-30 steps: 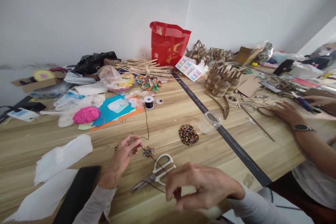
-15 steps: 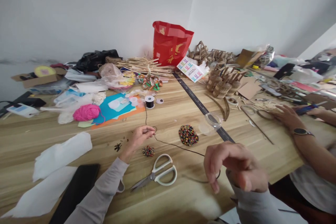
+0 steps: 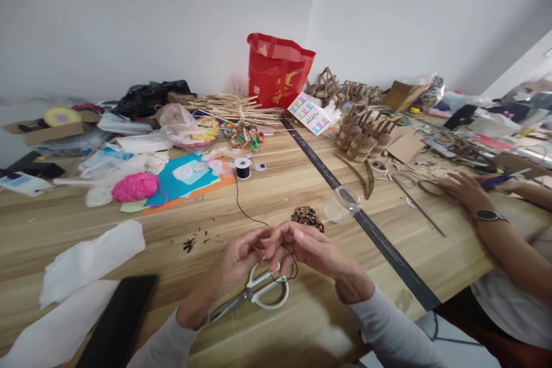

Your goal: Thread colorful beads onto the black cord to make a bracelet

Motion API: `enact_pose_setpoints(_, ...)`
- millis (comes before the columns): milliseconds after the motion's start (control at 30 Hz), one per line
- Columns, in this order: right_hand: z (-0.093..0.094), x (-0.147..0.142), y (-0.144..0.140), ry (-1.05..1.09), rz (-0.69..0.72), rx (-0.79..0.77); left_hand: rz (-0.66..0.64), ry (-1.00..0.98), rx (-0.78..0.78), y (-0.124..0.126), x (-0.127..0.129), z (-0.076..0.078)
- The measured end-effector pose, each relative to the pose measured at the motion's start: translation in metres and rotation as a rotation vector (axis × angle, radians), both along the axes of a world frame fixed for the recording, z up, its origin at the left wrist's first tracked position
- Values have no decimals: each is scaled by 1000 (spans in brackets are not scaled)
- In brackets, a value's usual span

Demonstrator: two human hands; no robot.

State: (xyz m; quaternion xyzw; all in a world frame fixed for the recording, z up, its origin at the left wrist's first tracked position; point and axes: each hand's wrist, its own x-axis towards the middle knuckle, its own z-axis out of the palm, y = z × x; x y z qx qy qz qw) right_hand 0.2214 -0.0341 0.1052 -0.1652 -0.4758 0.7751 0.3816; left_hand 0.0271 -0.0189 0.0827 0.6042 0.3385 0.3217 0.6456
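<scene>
Plainly, with left hand [image 3: 239, 253] and right hand [image 3: 308, 247] both pinched shut on the thin black cord [image 3: 245, 213], a slip could scatter the beads [image 3: 309, 217] nearby.

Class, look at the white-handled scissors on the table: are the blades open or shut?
Shut. The scissors lie flat on the table, blades together in one point, beneath both hands.

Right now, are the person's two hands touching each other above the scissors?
Touching. The head view shows the left hand and right hand meeting at the fingertips, pinching the black cord above the scissors.
</scene>
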Motion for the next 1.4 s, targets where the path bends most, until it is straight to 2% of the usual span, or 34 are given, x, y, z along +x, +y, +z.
enact_pose_setpoints(100, -6, -11, 2, 40, 34, -73, 15, -178, -173, -14, 1, 1)
enact_pose_setpoints(233, -13, -15, 3, 47, 38, -148, 112, -175, -237, -20, -1, -2)
enact_pose_setpoints(433, -16, -13, 8, 55, 19, -179, 190, -35, -230, -25, -3, -16)
enact_pose_setpoints(700, -5, -1, 13, 12, -97, -120, 90, 44, -243, -46, -2, -32)
enact_pose_setpoints(800, -3, -4, 11, -6, -67, -107, 45, 71, -208, -51, -3, -41)
enact_pose_setpoints(867, -4, -8, 7, -18, -2, -112, 82, 90, -146, -53, -5, -43)
enact_pose_setpoints(1000, -6, -17, -5, -64, 134, -109, 208, -14, -90, -55, -9, -38)
enact_pose_setpoints(1067, -6, -19, -9, -95, 148, -100, 200, -85, -122, -56, -11, -33)
enact_pose_setpoints(1167, -3, -21, -13, -121, 137, -87, 174, -75, -155, -57, -12, -24)
enact_pose_setpoints(1300, 1, -20, -11, -154, 118, -47, 194, 24, -126, -56, -9, -11)
enact_pose_setpoints(1400, 0, -16, -8, -232, 10, 51, 210, 103, -131, -55, -11, -6)
